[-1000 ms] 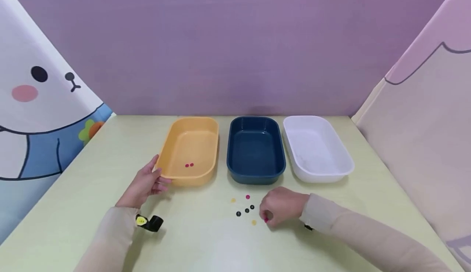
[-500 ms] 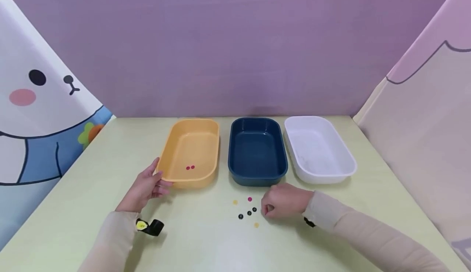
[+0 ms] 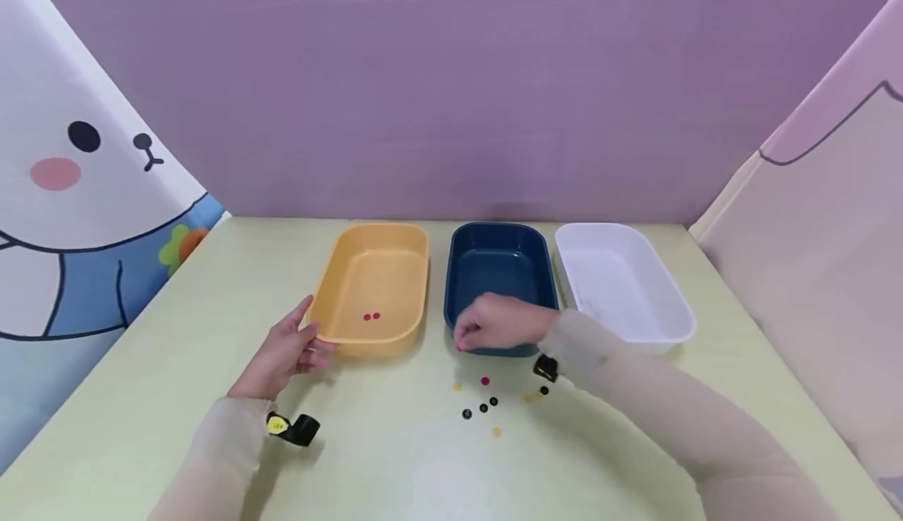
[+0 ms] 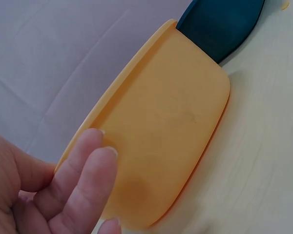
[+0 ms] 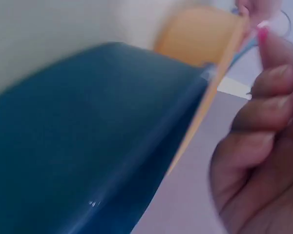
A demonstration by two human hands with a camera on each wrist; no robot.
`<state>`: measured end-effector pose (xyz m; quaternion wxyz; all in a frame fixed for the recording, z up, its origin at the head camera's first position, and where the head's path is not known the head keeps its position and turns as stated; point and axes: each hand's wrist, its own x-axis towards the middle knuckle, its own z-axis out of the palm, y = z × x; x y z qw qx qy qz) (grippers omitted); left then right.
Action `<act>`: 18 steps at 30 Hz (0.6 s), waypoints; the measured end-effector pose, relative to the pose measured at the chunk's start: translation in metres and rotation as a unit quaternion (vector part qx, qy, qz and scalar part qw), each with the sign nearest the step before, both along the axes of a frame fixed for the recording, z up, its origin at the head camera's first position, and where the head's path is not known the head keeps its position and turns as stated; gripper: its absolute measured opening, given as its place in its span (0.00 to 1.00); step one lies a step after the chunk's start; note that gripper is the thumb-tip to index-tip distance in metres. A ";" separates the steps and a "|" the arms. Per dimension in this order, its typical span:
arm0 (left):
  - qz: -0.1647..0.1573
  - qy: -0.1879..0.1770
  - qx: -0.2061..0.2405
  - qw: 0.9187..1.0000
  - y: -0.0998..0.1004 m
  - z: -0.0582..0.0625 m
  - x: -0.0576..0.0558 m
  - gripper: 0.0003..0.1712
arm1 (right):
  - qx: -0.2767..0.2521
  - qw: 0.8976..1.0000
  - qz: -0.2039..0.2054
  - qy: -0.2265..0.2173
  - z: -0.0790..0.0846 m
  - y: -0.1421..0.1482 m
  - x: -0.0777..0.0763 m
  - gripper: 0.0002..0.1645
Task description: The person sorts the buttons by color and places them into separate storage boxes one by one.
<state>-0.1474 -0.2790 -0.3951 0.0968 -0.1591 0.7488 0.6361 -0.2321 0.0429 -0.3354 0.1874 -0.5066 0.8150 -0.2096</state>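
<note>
My right hand (image 3: 504,323) is over the front part of the dark blue tray (image 3: 452,266), pinching a small pink button (image 5: 262,33) between thumb and fingertip. At the front left corner of the yellow-orange tray (image 4: 171,107), my left hand (image 3: 282,352) holds the rim, its fingers lying along the outer wall. Two pink buttons (image 3: 371,316) lie on that tray's floor. On the table in front of the trays are a pink button (image 3: 485,381), several black buttons (image 3: 483,408) and several yellow buttons (image 3: 497,432).
A white tray (image 3: 680,323) stands to the right of the dark blue one, partly covered by my right sleeve (image 3: 635,372). The pale yellow-green table (image 3: 395,450) ends at a purple backdrop (image 3: 451,98), with printed cloth panels on both sides.
My right hand has risen from the table with the pink button and moved forward and left over the dark blue tray, uncovering black and yellow buttons. The left hand keeps its place.
</note>
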 end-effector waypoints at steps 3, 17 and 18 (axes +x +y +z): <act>0.005 0.000 -0.002 1.000 0.002 0.001 -0.004 0.36 | -0.011 0.997 -0.067 -0.025 0.005 -0.026 -0.015 0.06; 0.038 -0.016 0.017 0.999 0.000 0.002 -0.004 0.36 | 0.080 0.972 -0.192 -0.111 0.014 -0.134 -0.054 0.11; 0.038 -0.015 0.022 0.999 0.000 0.002 -0.003 0.36 | 0.092 0.969 -0.197 -0.114 0.014 -0.140 -0.055 0.12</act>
